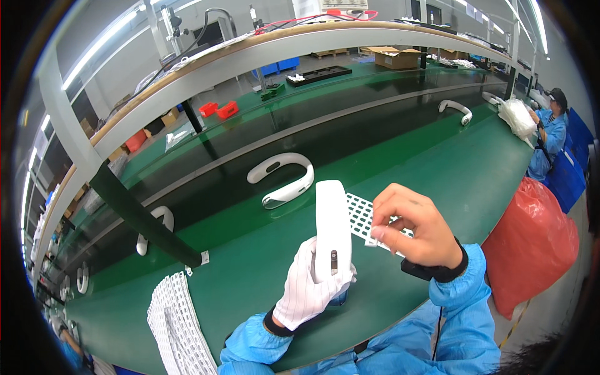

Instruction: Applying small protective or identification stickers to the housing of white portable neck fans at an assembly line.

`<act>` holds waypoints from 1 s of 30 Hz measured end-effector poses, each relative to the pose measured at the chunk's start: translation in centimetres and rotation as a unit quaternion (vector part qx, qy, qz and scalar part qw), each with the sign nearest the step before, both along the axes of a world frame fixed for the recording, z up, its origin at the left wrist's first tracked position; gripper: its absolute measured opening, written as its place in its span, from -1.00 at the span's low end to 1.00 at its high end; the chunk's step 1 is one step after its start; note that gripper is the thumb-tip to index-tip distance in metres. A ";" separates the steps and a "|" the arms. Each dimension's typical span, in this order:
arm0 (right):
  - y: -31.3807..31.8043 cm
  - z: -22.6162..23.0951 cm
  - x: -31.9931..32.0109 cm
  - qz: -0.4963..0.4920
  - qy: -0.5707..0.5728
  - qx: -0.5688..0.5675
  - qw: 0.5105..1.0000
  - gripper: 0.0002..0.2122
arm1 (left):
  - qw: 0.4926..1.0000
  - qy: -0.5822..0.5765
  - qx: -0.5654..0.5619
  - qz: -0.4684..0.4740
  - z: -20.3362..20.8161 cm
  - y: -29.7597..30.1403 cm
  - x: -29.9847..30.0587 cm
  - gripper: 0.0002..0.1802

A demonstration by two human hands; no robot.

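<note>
My left hand (306,290), in a white pinstriped glove, is closed around a white curved neckband device (333,219). The device stands on end, with a small dark slot near its lower part. To its right, my bare right hand (422,231) has thumb and forefinger pinched together; what is between them, if anything, is too small to make out. Behind and below those fingers lies a white sheet with rows of dark rectangular openings (359,215), partly covered by the hand. Another white U-shaped neckband device (306,181) rests just beyond.
A pile of similar white sheets (178,325) lies at the near left. A dark green post (144,215) rises from the green table (250,262). More neckband devices (459,112) lie along the dark belt. A red bag (531,244) and a seated co-worker (550,134) are at right.
</note>
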State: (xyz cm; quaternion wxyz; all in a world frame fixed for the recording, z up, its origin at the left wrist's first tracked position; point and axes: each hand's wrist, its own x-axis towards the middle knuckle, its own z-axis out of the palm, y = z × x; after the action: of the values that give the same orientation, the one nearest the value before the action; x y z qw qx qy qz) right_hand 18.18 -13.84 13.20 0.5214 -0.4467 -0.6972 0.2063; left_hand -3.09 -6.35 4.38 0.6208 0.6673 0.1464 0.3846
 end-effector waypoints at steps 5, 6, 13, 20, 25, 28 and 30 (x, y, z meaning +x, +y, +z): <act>1.0 1.6 -3.3 0.067 -0.092 0.017 0.993 -0.92 | 0.995 0.062 0.061 0.044 1.7 -0.9 -1.2 -0.40; 1.3 1.6 -3.7 0.076 -0.102 0.011 0.992 -0.92 | 0.995 0.061 0.060 0.048 1.2 -1.1 -1.3 -0.40; 1.0 0.7 -4.1 0.068 -0.148 -0.008 0.987 -0.89 | 0.997 0.061 0.036 0.021 0.4 -1.6 -1.5 -0.40; 1.0 -0.7 -4.3 0.054 -0.162 0.040 0.984 -0.89 | 0.992 0.083 0.093 0.034 0.8 -1.6 -1.6 -0.31; 1.0 -1.0 -4.2 0.054 -0.159 0.049 0.985 -0.89 | 0.964 0.129 0.226 0.054 0.9 -1.2 -1.6 -0.30; 0.7 -0.9 -4.1 0.064 -0.153 0.015 0.986 -0.87 | 0.977 0.123 0.168 0.046 0.9 -1.4 -1.6 -0.30; 0.7 -1.1 -4.0 0.063 -0.151 0.015 0.986 -0.87 | 0.978 0.125 0.164 0.045 0.8 -1.5 -1.6 -0.30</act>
State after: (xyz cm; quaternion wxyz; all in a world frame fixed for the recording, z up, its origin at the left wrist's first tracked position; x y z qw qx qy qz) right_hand 14.15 -13.17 12.13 0.4030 -0.4198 -0.7976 0.1586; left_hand -4.67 -7.81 5.18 0.4619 0.7953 0.1875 0.3450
